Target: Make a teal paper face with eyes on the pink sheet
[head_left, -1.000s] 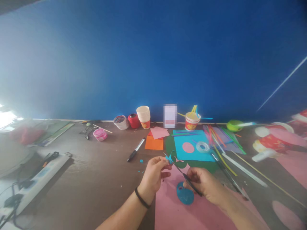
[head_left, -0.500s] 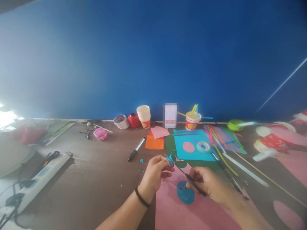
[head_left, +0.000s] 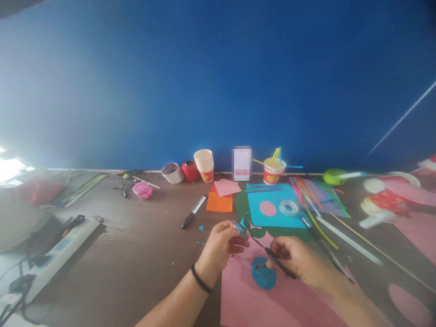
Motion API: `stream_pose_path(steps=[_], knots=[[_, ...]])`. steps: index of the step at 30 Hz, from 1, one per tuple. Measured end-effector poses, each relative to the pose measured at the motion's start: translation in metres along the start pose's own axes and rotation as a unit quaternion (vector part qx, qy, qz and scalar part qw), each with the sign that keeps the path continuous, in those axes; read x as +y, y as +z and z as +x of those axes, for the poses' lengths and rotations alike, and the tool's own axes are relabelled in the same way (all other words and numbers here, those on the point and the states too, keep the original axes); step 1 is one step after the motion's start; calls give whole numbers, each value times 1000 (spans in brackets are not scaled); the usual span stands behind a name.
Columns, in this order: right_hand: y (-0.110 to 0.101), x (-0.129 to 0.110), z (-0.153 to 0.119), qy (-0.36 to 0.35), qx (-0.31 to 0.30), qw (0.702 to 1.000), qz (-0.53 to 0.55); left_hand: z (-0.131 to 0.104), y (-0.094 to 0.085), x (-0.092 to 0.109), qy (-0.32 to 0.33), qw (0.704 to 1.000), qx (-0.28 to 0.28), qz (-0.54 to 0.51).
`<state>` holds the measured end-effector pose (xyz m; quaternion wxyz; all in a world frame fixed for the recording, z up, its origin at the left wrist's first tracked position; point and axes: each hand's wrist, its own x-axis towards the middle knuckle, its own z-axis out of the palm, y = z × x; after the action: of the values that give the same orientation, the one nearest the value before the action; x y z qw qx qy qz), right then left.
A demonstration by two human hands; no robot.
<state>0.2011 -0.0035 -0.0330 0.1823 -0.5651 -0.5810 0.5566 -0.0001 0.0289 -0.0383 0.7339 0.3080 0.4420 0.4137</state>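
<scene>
Between the fingertips of my left hand [head_left: 227,238] is a small piece of blue paper [head_left: 240,229]. My right hand [head_left: 289,256] is closed around the black handles of a pair of scissors [head_left: 256,241], whose blades reach to the blue paper. Below the scissors a blue paper cutout [head_left: 263,277] with small holes lies on a large pink sheet [head_left: 245,304]. Just beyond the blades are a blue scrap and pink scraps [head_left: 254,225].
A marker [head_left: 194,211] lies left of an orange paper square [head_left: 219,202]. Behind my hands is a blue sheet [head_left: 255,217] with a pink circle [head_left: 268,208] and a tape roll [head_left: 289,208]. Paper cups [head_left: 204,164] stand by the wall; a power strip [head_left: 64,259] is at left.
My right hand and the scissors have shifted very slightly to the right. My left hand still pinches the blue paper in nearly the same spot.
</scene>
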Motion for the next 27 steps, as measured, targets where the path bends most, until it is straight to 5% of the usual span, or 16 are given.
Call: stream_pose_path(steps=[27], knots=[[-10,3,-2,-15,-33,999,15,-3,1,7,-40,996,-13,80]])
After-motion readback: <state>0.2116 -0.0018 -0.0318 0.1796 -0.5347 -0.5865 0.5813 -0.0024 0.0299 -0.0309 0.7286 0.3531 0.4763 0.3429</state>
